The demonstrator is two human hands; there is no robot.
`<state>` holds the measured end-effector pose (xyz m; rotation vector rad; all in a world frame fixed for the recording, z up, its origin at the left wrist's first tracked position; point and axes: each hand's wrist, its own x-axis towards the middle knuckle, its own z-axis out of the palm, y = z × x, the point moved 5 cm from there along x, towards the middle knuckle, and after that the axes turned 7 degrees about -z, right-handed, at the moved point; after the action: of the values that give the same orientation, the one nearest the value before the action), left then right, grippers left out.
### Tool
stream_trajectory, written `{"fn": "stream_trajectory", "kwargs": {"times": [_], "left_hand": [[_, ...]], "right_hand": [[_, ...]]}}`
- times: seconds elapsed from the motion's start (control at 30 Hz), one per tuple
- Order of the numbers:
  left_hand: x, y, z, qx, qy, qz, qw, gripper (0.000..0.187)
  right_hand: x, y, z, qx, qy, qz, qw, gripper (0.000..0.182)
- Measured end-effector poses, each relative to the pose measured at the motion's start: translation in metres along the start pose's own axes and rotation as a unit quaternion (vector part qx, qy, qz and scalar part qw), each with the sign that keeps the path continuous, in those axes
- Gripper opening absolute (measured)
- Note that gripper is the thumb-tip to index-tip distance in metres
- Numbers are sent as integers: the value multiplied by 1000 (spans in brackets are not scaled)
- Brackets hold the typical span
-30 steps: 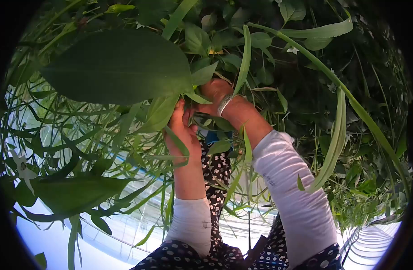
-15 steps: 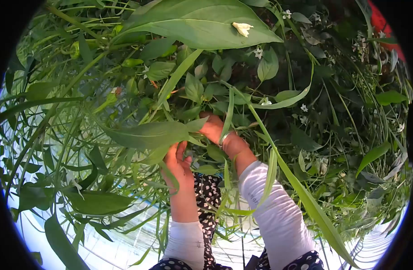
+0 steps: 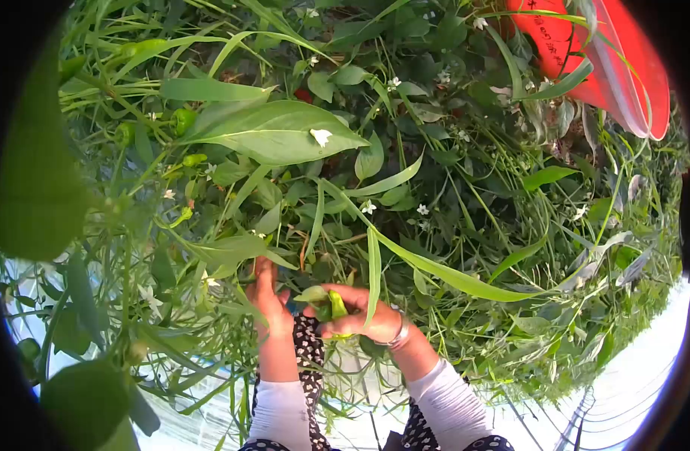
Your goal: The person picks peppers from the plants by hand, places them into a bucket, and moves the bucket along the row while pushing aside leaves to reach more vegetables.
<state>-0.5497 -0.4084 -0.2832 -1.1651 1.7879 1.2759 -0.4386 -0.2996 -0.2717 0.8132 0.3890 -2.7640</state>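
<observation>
My right hand (image 3: 360,312), with a bracelet at its wrist, is closed around a yellow-green pepper (image 3: 337,304). A leaf (image 3: 312,294) sits against the pepper at the fingertips. My left hand (image 3: 270,299) is just to the left, fingers stretched upward and thumb apart, with no object visible in it. Leaves partly cover its fingertips. Above it hangs a broad pepper leaf (image 3: 228,252). Higher up, a large leaf (image 3: 277,134) carries a fallen white blossom (image 3: 321,137).
Dense pepper plants with small white flowers (image 3: 368,207) and long grass blades (image 3: 450,274) surround both hands. Green peppers (image 3: 183,120) hang at the upper left. A red container (image 3: 563,52) with dark writing is at the upper right. Pale sheeting (image 3: 615,406) lies below.
My right hand has come down out of the foliage and now shows a pepper in its fingers. The view has shifted, bringing more of the red container into sight.
</observation>
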Motion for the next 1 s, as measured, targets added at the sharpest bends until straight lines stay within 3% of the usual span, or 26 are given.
{"fn": "stream_trajectory", "kwargs": {"times": [0.03, 0.1, 0.13, 0.17, 0.23, 0.3, 0.37, 0.43, 0.47, 0.5, 0.53, 0.63, 0.7, 0.77, 0.8, 0.83, 0.87, 0.9, 0.93, 1.0], "left_hand": [[-3, -1, 4, -7, -8, 3, 1000, 42], [8, -8, -6, 59, 9, 104, 993, 42], [26, -17, -12, 125, -1, 148, 981, 46], [39, -34, -22, 119, -8, 148, 982, 46], [16, -26, -4, 117, -128, 177, 969, 40], [-32, -6, 3, 284, -83, 279, 914, 39], [-77, -2, 8, 459, -34, 398, 794, 43], [-111, 1, 15, 470, -129, 391, 781, 51], [-135, 6, 22, 457, -156, 406, 776, 50], [-158, 12, 32, 450, -236, 390, 768, 48], [-180, 21, 44, 462, -296, 366, 752, 46], [-235, 66, 87, 404, -395, 444, 696, 40], [-262, 106, 121, 337, -408, 520, 670, 38], [-279, 161, 151, 313, -354, 632, 614, 38], [-282, 193, 159, 327, -244, 707, 577, 39], [-267, 226, 169, 327, -186, 755, 537, 39], [-240, 258, 170, 369, -35, 762, 532, 42], [-217, 294, 159, 477, 103, 703, 518, 50], [-195, 323, 144, 483, 229, 699, 474, 59], [-128, 382, 83, 583, 300, 529, 539, 64]], "right_hand": [[-13, -13, 6, 23, -17, -24, 999, 56], [-40, -49, 28, 2, 18, -15, 1000, 55], [-51, -69, 43, 10, -21, -41, 999, 58], [-67, -92, 58, -17, -1, -58, 998, 58], [-98, -137, 84, -11, -4, -107, 994, 61], [-127, -184, 100, 25, -16, -209, 978, 63], [-147, -246, 111, 30, -20, -316, 948, 66], [-172, -314, 104, -87, 11, -410, 908, 71], [-176, -350, 100, -79, -47, -412, 907, 66], [-181, -385, 88, -63, -17, -419, 906, 59], [-183, -408, 83, -55, 116, -440, 889, 58], [-191, -471, 15, -124, 197, -421, 877, 58], [-205, -476, 4, -243, 466, -419, 740, 55], [-211, -458, 6, -265, 459, -437, 727, 54], [-219, -445, 9, -288, 456, -453, 710, 52], [-216, -422, 25, -323, 416, -424, 736, 50], [-212, -394, 42, -356, 374, -392, 762, 48], [-212, -370, 46, -361, 363, -373, 774, 46], [-213, -346, 48, -365, 354, -355, 784, 43], [-216, -304, 54, -439, 329, -293, 783, 42]]}}
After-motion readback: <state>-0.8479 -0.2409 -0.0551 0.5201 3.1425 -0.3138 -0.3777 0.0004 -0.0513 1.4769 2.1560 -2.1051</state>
